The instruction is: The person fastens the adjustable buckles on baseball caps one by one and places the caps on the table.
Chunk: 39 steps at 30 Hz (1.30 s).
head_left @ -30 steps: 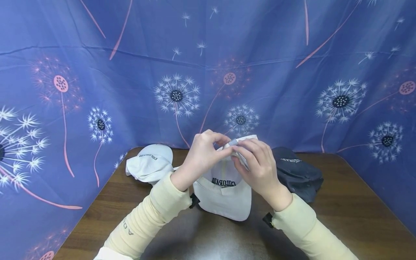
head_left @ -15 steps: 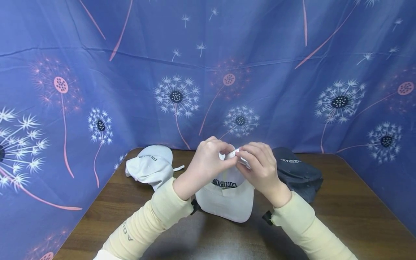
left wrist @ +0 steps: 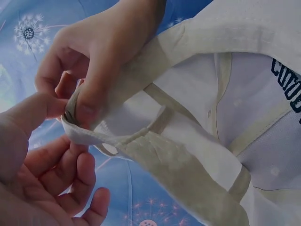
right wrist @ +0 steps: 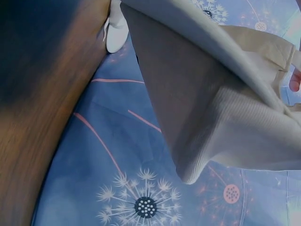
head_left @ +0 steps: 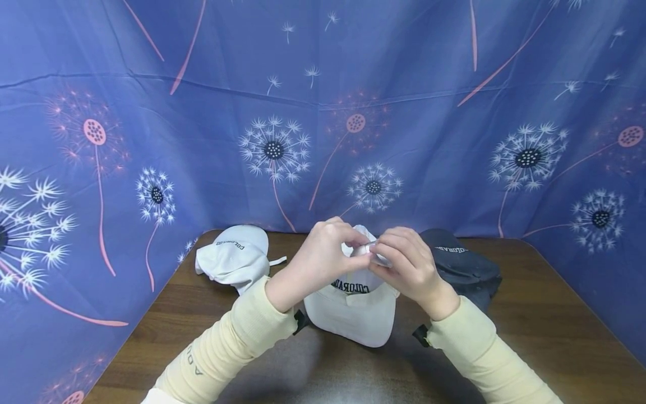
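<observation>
A white baseball cap (head_left: 353, 317), lettered COLORADO in dark thread, is held over the table in the head view with its brim toward me. My left hand (head_left: 323, 252) pinches the cap's back strap (left wrist: 87, 135) between thumb and fingers. Opposite it, my right hand (head_left: 410, 262) grips the same strap close to the left fingertips. A small dark clasp-like piece (left wrist: 70, 112) shows between the fingers in the left wrist view; its detail is unclear. In the right wrist view the cap (right wrist: 188, 94) fills much of the picture, and one fingertip (right wrist: 295, 81) shows at the right edge.
Another white cap (head_left: 234, 255) lies at the table's back left, its strap end sticking out. A dark cap (head_left: 459, 266) lies at the back right, partly behind my right hand. The wooden table (head_left: 550, 336) meets a blue dandelion-print cloth (head_left: 429, 101).
Both hands have come down a little, and the strap ends sit lower and more covered by the fingers. The cap has shifted slightly; the other two caps have stayed put.
</observation>
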### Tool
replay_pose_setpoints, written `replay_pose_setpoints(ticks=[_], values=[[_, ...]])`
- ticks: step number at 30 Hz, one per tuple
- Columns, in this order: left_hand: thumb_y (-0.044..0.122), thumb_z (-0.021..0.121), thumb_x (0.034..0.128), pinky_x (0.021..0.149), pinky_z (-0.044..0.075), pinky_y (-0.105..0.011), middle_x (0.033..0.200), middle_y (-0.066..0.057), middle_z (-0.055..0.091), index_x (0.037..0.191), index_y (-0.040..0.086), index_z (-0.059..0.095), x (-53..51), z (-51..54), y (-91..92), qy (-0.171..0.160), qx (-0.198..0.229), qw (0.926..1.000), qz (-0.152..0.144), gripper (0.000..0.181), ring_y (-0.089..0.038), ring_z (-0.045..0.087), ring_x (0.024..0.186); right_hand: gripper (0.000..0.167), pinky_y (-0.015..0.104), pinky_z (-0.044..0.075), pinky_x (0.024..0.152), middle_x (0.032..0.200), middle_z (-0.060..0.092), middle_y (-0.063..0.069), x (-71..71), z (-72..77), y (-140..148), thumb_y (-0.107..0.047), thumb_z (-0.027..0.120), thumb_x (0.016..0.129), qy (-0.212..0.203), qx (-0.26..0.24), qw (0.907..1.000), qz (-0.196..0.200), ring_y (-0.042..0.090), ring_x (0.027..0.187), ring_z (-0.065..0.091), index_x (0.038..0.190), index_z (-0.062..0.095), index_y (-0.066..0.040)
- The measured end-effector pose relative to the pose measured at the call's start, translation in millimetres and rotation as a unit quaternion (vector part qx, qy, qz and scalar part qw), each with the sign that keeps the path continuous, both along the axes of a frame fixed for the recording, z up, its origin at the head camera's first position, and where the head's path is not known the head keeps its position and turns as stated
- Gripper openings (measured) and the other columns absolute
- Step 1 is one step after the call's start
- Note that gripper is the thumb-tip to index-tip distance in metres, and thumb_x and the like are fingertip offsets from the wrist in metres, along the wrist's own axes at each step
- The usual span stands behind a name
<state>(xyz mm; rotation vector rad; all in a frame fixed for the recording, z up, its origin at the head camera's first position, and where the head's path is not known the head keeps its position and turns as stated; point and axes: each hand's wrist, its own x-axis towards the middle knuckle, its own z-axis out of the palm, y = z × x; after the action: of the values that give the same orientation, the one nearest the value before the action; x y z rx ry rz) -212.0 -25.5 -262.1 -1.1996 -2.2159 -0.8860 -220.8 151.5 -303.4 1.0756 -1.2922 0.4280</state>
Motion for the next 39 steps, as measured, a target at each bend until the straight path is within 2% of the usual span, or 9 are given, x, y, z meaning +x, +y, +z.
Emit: replay_pose_setpoints(ticks=[10, 18, 29, 35, 39], values=[[0.013, 0.076, 0.0732, 0.067, 0.043, -0.014, 0.073, 0.007, 0.066, 0.080, 0.013, 0.073, 0.6, -0.7, -1.0, -0.013, -0.012, 0.9986, -0.049, 0.008, -0.007, 0.054, 0.072, 0.022, 0.033, 0.051, 0.057, 0.068, 0.059, 0.014, 8.2, 3.5, -1.2, -0.007, 0.064, 0.087, 0.027, 0.023, 0.9982, 0.048, 0.026, 0.058, 0.055, 0.070, 0.060, 0.007], [0.017, 0.077, 0.0729, 0.067, 0.046, -0.021, 0.075, 0.010, 0.064, 0.083, 0.015, 0.072, 2.4, -5.8, -4.5, -0.040, -0.004, 0.9969, -0.068, 0.011, -0.007, 0.054, 0.074, 0.026, 0.035, 0.052, 0.056, 0.068, 0.060, 0.014, 16.0, 7.7, -1.6, -0.011, 0.066, 0.088, 0.039, 0.035, 0.9972, 0.053, 0.025, 0.057, 0.056, 0.070, 0.061, 0.006], [0.018, 0.079, 0.0726, 0.069, 0.048, -0.024, 0.076, 0.006, 0.063, 0.088, 0.010, 0.071, 2.7, -13.9, -9.8, -0.001, 0.029, 0.9956, -0.089, 0.018, -0.009, 0.054, 0.075, 0.026, 0.033, 0.052, 0.051, 0.067, 0.062, 0.014, 24.2, 14.8, -5.2, -0.012, 0.067, 0.087, 0.050, 0.032, 0.9970, 0.049, 0.023, 0.054, 0.057, 0.069, 0.062, 0.006], [0.018, 0.080, 0.0724, 0.070, 0.047, -0.017, 0.078, 0.006, 0.063, 0.089, 0.011, 0.071, 3.2, -17.1, -12.9, -0.012, 0.037, 0.9953, -0.089, 0.020, -0.008, 0.055, 0.076, 0.022, 0.033, 0.053, 0.052, 0.068, 0.065, 0.014, 26.7, 13.8, -4.0, -0.009, 0.066, 0.087, 0.051, 0.043, 0.9970, 0.039, 0.024, 0.056, 0.061, 0.071, 0.064, 0.006], [0.018, 0.081, 0.0712, 0.069, 0.049, -0.020, 0.079, 0.006, 0.063, 0.090, 0.011, 0.071, 4.1, -17.3, -15.3, -0.014, 0.047, 0.9946, -0.091, 0.023, -0.007, 0.056, 0.077, 0.020, 0.033, 0.053, 0.054, 0.069, 0.066, 0.015, 28.1, 14.8, -4.2, -0.007, 0.065, 0.087, 0.051, 0.050, 0.9966, 0.042, 0.024, 0.057, 0.062, 0.072, 0.064, 0.007]])
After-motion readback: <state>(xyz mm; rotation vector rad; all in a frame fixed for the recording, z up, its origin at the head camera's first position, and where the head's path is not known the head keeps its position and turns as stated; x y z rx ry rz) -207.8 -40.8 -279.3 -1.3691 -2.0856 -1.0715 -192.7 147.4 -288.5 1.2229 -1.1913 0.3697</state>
